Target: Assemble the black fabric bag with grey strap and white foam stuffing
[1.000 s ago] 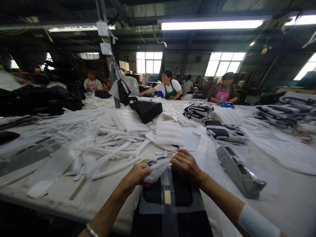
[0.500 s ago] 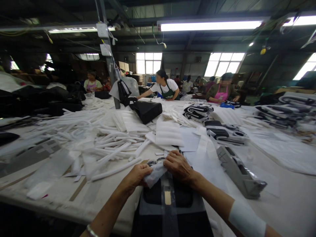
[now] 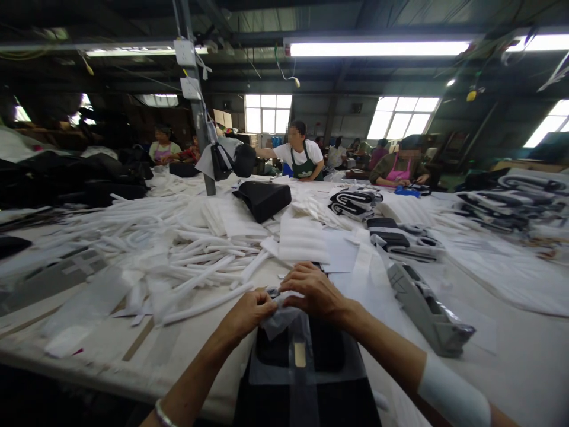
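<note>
A black and grey bag [image 3: 306, 367] lies in front of me at the table's near edge. At its top end, my left hand [image 3: 246, 311] is closed on a crumpled piece of white wrapping paper [image 3: 278, 317]. My right hand [image 3: 313, 290] presses down on the same paper from the right, its fingers curled over it. Both hands touch each other's work at the bag's upper rim. A strip with a tan patch [image 3: 300, 354] runs down the bag's middle.
Heaps of white foam tubes [image 3: 178, 249] and white sheets [image 3: 304, 240] cover the table [image 3: 524, 356]. A grey bag [image 3: 427, 308] lies to the right, a black bag [image 3: 264, 198] farther back. Other people work at the far side. A pole [image 3: 195, 101] rises mid-table.
My right hand has slid left and onto the white paper, closer to my left hand. The paper is more bunched up. The person in the white shirt has lifted a dark bag.
</note>
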`<state>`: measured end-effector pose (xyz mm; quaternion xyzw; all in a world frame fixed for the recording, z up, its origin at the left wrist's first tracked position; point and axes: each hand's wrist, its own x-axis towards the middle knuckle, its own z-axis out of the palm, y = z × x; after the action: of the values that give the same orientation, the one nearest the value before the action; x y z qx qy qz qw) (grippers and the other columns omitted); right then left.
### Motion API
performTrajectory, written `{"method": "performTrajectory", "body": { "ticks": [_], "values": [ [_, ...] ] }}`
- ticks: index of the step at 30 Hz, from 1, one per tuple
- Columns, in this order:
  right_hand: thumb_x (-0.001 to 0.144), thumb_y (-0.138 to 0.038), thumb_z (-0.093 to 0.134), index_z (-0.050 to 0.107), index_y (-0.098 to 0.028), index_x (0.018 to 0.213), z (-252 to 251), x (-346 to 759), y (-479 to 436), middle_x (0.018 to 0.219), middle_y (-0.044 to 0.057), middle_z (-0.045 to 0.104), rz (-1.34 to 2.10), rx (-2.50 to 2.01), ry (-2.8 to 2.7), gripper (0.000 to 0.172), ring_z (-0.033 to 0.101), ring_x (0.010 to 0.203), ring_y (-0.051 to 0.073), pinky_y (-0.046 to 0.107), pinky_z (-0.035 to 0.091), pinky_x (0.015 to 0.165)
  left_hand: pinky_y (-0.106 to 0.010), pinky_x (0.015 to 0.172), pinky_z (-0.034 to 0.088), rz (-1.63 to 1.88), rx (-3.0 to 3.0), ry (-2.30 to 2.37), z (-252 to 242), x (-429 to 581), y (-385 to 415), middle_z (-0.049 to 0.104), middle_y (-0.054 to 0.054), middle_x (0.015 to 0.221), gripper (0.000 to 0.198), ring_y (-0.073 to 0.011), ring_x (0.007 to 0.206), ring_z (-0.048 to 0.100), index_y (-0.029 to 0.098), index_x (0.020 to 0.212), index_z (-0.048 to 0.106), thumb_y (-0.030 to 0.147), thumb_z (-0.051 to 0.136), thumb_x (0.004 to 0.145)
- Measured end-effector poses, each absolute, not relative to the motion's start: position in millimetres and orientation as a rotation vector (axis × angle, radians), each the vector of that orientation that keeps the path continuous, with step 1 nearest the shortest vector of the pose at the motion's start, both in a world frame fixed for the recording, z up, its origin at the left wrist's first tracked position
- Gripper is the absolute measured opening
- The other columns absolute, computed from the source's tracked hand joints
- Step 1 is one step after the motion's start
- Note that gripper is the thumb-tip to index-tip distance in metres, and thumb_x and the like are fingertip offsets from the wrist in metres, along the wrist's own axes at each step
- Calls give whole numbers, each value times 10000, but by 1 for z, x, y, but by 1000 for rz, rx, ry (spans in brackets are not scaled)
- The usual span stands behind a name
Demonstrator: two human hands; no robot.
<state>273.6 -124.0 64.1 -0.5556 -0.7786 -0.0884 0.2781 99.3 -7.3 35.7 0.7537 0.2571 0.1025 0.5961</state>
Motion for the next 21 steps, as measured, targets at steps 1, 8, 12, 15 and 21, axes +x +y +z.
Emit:
{"method": "performTrajectory", "body": {
  "ticks": [1, 8, 12, 15, 21],
  "values": [
    [844, -394, 712, 697, -214, 972, 62, 270, -120, 931, 41, 738, -247, -1479, -2154, 221, 661, 900, 178, 366, 410, 959, -223, 501, 268, 238, 1743, 595, 35, 100, -7, 418, 61, 563, 322, -89, 525, 351, 180, 581, 465, 440, 632, 670],
    [894, -355, 643, 661, -218, 976, 35, 264, -108, 848, 19, 720, -379, -1481, -2265, 161, 660, 845, 157, 398, 360, 1069, -240, 587, 450, 108, 1469, 701, 36, 98, -4, 583, 19, 634, 406, -133, 622, 542, 165, 692, 546, 522, 725, 619],
    [947, -237, 527, 627, -200, 897, 36, 260, -111, 748, 2, 680, -573, -1443, -2231, 118, 630, 758, 139, 377, 382, 1045, -270, 684, 514, 37, 1378, 637, 42, 96, -6, 704, -58, 882, 462, -196, 842, 658, 160, 904, 639, 558, 698, 677],
    [958, -161, 444, 594, -200, 808, 36, 255, -114, 688, -8, 636, -707, -1440, -2190, 216, 587, 699, 131, 364, 389, 1023, -275, 654, 525, -28, 1325, 625, 40, 96, -7, 715, -88, 867, 490, -198, 775, 679, 140, 917, 657, 570, 692, 683],
    [936, -144, 431, 537, -207, 710, 29, 247, -115, 646, -14, 574, -818, -1475, -2088, 258, 531, 663, 134, 355, 375, 1010, -218, 551, 492, 0, 1212, 589, 32, 96, -5, 625, -18, 670, 469, -110, 571, 583, 135, 785, 609, 540, 774, 615]
  ]
}}
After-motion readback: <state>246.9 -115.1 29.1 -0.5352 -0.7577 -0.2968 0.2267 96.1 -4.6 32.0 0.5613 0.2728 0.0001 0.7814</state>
